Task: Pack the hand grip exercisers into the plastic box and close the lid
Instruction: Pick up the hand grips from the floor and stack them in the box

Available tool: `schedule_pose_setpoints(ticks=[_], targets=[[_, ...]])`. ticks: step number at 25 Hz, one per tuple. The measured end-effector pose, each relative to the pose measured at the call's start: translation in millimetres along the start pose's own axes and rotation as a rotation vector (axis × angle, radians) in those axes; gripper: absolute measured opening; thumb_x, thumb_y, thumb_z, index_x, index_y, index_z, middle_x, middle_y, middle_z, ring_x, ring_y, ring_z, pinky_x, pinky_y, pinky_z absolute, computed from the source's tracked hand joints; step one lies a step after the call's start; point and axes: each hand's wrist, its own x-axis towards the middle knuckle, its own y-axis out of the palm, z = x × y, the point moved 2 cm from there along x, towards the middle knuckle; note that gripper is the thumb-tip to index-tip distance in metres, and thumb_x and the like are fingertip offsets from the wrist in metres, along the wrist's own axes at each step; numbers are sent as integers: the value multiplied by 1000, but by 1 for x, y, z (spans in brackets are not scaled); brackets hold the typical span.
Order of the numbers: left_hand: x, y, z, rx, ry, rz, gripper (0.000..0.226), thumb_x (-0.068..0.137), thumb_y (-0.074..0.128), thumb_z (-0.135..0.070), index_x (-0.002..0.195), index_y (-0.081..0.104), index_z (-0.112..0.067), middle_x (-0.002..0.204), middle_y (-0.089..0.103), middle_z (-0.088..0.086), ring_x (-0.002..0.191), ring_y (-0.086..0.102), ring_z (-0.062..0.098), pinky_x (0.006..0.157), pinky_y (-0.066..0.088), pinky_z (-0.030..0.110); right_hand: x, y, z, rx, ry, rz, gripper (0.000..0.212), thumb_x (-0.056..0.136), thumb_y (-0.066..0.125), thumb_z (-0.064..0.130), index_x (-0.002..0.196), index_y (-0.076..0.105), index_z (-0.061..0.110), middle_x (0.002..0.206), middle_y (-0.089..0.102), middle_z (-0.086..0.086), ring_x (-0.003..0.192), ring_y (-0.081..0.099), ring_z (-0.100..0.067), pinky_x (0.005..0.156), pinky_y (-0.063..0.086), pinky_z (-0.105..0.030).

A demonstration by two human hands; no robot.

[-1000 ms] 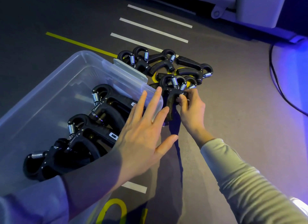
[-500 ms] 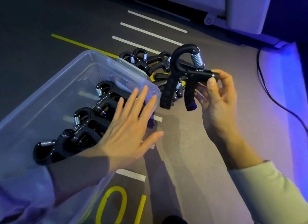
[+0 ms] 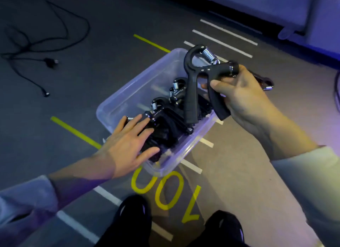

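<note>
Item: one hand grip exerciser (image 3: 204, 77), clasped in our right hand (image 3: 244, 99) above the plastic box (image 3: 117, 107) on the floor. Our left hand (image 3: 127, 145), fingers spread, presses flat on the packed exercisers (image 3: 165, 125) at the box's near end. We should lower it handles-first beside them, toward the far end.

Dim overall, washed blue-violet from beyond the plastic box (image 3: 128, 94), glinting off its clear rim, blurred softly throughout, smeared and stretched toward the edges nearest the sleeves.

The right hand (image 3: 244, 94) hides most of an exerciser on the floor (image 3: 265, 82).
</note>
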Motion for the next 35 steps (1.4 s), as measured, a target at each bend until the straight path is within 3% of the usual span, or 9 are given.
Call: schedule_pose_setpoints(ticks=[4, 7, 13, 16, 20, 22, 24, 29, 35], targets=[[2, 0, 12, -2, -12, -82, 87, 79, 1, -69, 146, 20, -17, 156, 6, 7, 143, 0, 24, 113, -4, 42, 11, 32, -6, -546, -249, 7, 34, 83, 60, -1, 115, 48, 5, 97, 64, -1, 90, 63, -17, 88, 50, -35], [12, -3, 17, -116, -64, -170, 83, 83, 13, -68, 148, 4, -17, 156, -7, 7, 143, -9, 23, 113, -3, 43, 17, 60, -35, -924, -418, 99, 50, 80, 53, -2, 127, 48, 15, 115, 62, -6, 108, 57, -27, 96, 41, -33], [22, 4, 22, -129, -89, -189, 83, 83, 16, -67, 147, -1, -18, 156, -7, 7, 142, -12, 21, 113, -4, 41, 29, 87, -97, -1334, -162, 346, 69, 74, 59, -7, 133, 39, 21, 141, 23, -11, 122, 32, -35, 99, 37, -37], [22, 4, 21, -125, -92, -198, 81, 83, 14, -66, 147, 2, -18, 156, -3, 7, 143, -9, 21, 113, -4, 41, 30, 89, -107, -1358, -120, 439, 73, 81, 62, 3, 143, 27, 20, 149, 12, -15, 130, 24, -35, 107, 29, -37], [22, 4, 21, -117, -95, -196, 79, 84, 12, -65, 147, 1, -20, 156, -3, 6, 143, -9, 21, 114, -3, 42, 29, 82, -114, -1394, -45, 534, 68, 93, 38, 54, 149, 6, 34, 159, -3, -1, 142, 3, -32, 113, 12, -47], [21, 4, 21, -121, -89, -194, 78, 84, 12, -65, 147, 3, -20, 156, -1, 6, 143, -9, 21, 114, -3, 42, 29, 77, -113, -1492, 7, 642, 67, 90, 30, 64, 147, 3, 43, 158, -17, 4, 143, -17, -32, 112, -4, -57], [21, 4, 21, -124, -88, -193, 78, 85, 12, -65, 147, 7, -19, 156, 1, 6, 143, -8, 21, 115, -3, 42, 30, 70, -109, -1523, 77, 746, 65, 89, 30, 64, 145, 2, 46, 156, -24, 5, 141, -26, -30, 109, -7, -62], [21, 4, 21, -110, -92, -178, 77, 84, 10, -64, 147, 11, -19, 156, 2, 5, 143, -10, 20, 115, -5, 41, 33, 59, -92, -1542, 103, 852, 58, 95, 39, 49, 144, 9, 49, 157, -19, 5, 144, -16, -30, 108, 12, -66], [21, 4, 21, -113, -87, -177, 75, 85, 13, -62, 145, 21, -18, 156, 8, 6, 143, -7, 20, 114, -4, 41, 30, 49, -97, -1554, 106, 924, 55, 97, 38, 42, 143, 8, 52, 155, -25, 7, 143, -21, -29, 111, 9, -65]])
